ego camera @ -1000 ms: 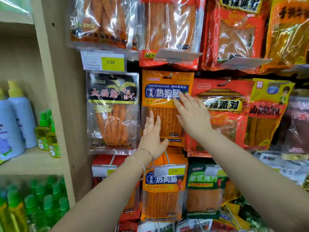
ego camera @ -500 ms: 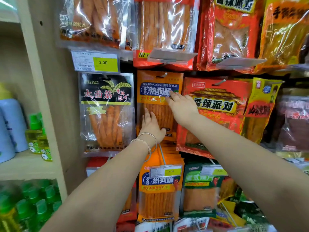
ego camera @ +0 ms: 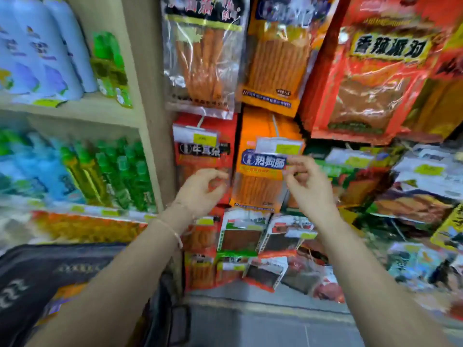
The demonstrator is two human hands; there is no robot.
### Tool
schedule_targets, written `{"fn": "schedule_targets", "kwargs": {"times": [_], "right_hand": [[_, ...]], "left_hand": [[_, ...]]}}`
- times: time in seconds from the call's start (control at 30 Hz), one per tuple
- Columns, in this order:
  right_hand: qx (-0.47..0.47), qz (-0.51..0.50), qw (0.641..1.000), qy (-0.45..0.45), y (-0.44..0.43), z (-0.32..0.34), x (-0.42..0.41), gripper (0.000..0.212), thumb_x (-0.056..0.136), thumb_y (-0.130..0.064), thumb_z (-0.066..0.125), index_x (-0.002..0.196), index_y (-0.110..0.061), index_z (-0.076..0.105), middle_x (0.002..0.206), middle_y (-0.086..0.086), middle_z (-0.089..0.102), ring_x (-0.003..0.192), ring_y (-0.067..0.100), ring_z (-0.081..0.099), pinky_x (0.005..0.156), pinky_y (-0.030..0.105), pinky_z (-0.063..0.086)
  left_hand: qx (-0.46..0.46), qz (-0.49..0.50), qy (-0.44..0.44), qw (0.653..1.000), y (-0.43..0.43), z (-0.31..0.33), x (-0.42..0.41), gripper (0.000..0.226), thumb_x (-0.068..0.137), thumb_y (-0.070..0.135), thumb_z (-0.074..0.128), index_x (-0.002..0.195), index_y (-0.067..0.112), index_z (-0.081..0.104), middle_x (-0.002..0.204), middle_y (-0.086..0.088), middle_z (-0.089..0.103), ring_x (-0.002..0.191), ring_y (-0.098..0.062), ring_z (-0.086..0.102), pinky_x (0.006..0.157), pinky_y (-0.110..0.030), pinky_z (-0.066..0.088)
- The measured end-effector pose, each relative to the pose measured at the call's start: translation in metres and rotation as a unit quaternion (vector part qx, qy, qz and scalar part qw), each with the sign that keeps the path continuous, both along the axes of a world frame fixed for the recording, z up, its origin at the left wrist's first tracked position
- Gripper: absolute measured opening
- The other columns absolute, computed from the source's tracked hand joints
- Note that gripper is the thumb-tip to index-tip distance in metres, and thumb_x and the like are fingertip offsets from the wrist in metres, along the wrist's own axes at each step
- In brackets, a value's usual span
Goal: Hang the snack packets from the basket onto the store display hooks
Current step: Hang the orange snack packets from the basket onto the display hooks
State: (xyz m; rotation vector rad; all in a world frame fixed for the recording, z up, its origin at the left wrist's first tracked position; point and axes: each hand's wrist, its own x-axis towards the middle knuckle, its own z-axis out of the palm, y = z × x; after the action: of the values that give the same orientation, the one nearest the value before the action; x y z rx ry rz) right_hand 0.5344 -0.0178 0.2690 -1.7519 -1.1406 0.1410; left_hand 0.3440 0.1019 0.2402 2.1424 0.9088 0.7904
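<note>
Head view: my left hand point(ego camera: 200, 189) and right hand point(ego camera: 307, 187) have left the hung packet point(ego camera: 275, 58), loosely curled, empty; another's due

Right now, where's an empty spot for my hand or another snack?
Bare spots: the wooden post between the bottle shelves and the hanging packets, and the grey floor under the lowest ones. Everywhere else is crowded, with the packets overlapping.
</note>
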Motion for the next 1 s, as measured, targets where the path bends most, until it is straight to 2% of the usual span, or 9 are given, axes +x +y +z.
{"fn": "schedule_targets", "kwargs": {"times": [0.07, 0.13, 0.23, 0.3, 0.37, 0.47, 0.63, 0.87, 1.0], "right_hand": [[-0.056, 0.030, 0.996, 0.059, -0.017, -0.045, -0.027, 0.026, 0.087, -0.005, 0.058, 0.107, -0.021, 0.055, 0.088, 0.004, 0.062, 0.078, 0.017, 0.058, 0.072, 0.026, 0.047], [-0.111, 0.061, 0.986, 0.104, -0.035, -0.088, -0.058, 0.026, 0.088, 0.000, 0.057, 0.108, -0.015, 0.055, 0.088, 0.007, 0.060, 0.081, 0.022, 0.057, 0.076, 0.024, 0.046], [-0.214, 0.116, 0.961, 0.128, -0.054, -0.142, -0.108, 0.029, 0.085, 0.003, 0.058, 0.113, -0.007, 0.056, 0.090, 0.008, 0.058, 0.077, 0.024, 0.057, 0.081, 0.037, 0.045], [-0.277, 0.160, 0.938, 0.136, -0.061, -0.170, -0.142, 0.035, 0.085, 0.002, 0.059, 0.119, -0.005, 0.055, 0.099, 0.010, 0.059, 0.077, 0.017, 0.055, 0.079, 0.033, 0.044], [-0.326, 0.188, 0.917, 0.133, -0.064, -0.194, -0.174, 0.039, 0.086, -0.003, 0.062, 0.124, -0.006, 0.053, 0.111, 0.010, 0.060, 0.092, 0.017, 0.058, 0.086, 0.027, 0.041], [-0.382, 0.219, 0.889, 0.129, -0.058, -0.223, -0.219, 0.044, 0.087, -0.013, 0.062, 0.130, -0.012, 0.051, 0.122, 0.007, 0.058, 0.104, 0.018, 0.058, 0.084, 0.018, 0.037], [-0.452, 0.273, 0.841, 0.116, -0.018, -0.261, -0.294, 0.045, 0.091, -0.021, 0.057, 0.134, -0.018, 0.047, 0.132, 0.006, 0.053, 0.114, 0.020, 0.056, 0.087, 0.023, 0.040], [-0.519, 0.246, 0.807, 0.142, 0.049, -0.306, -0.376, 0.043, 0.095, -0.026, 0.054, 0.136, -0.021, 0.042, 0.131, 0.001, 0.049, 0.105, 0.014, 0.053, 0.084, 0.026, 0.042], [-0.583, 0.209, 0.768, 0.159, 0.078, -0.346, -0.399, 0.049, 0.097, -0.026, 0.050, 0.142, -0.019, 0.034, 0.138, 0.004, 0.045, 0.101, 0.017, 0.054, 0.086, 0.032, 0.047]], "left_hand": [[-0.083, 0.059, 0.034, 0.994, -0.019, -0.049, -0.045, 0.025, 0.085, 0.001, 0.059, 0.109, 0.003, 0.066, 0.097, -0.012, 0.064, 0.089, -0.016, 0.061, 0.078, -0.017, 0.039], [-0.172, 0.108, 0.074, 0.976, -0.040, -0.096, -0.087, 0.020, 0.087, 0.001, 0.057, 0.104, 0.000, 0.067, 0.080, -0.009, 0.064, 0.072, -0.008, 0.062, 0.065, -0.016, 0.040], [-0.293, 0.182, 0.114, 0.932, -0.069, -0.160, -0.156, 0.029, 0.094, 0.000, 0.046, 0.079, 0.009, 0.070, 0.066, -0.010, 0.058, 0.058, -0.019, 0.058, 0.052, -0.009, 0.035], [-0.303, 0.184, 0.219, 0.909, -0.085, -0.193, -0.197, 0.024, 0.093, 0.004, 0.047, 0.089, 0.013, 0.069, 0.083, -0.024, 0.056, 0.086, -0.038, 0.059, 0.069, -0.023, 0.042], [-0.360, 0.237, 0.235, 0.871, -0.102, -0.218, -0.231, 0.023, 0.091, 0.010, 0.053, 0.109, 0.002, 0.064, 0.109, -0.029, 0.060, 0.106, -0.044, 0.054, 0.088, -0.043, 0.042], [-0.325, 0.275, 0.268, 0.864, -0.118, -0.233, -0.275, 0.030, 0.087, 0.018, 0.056, 0.115, 0.014, 0.063, 0.114, -0.015, 0.064, 0.104, -0.035, 0.058, 0.086, -0.036, 0.044], [-0.372, 0.296, 0.251, 0.843, -0.094, -0.252, -0.337, 0.030, 0.086, 0.021, 0.054, 0.114, 0.023, 0.063, 0.109, -0.005, 0.066, 0.086, -0.020, 0.058, 0.076, -0.026, 0.042], [-0.436, 0.244, 0.232, 0.834, -0.033, -0.281, -0.402, 0.027, 0.086, 0.026, 0.058, 0.112, 0.026, 0.063, 0.107, 0.001, 0.064, 0.094, -0.020, 0.060, 0.084, -0.027, 0.045], [-0.455, 0.214, 0.244, 0.830, -0.004, -0.311, -0.431, 0.022, 0.087, 0.020, 0.059, 0.108, 0.022, 0.063, 0.101, -0.002, 0.066, 0.090, -0.020, 0.061, 0.080, -0.025, 0.045]]}}
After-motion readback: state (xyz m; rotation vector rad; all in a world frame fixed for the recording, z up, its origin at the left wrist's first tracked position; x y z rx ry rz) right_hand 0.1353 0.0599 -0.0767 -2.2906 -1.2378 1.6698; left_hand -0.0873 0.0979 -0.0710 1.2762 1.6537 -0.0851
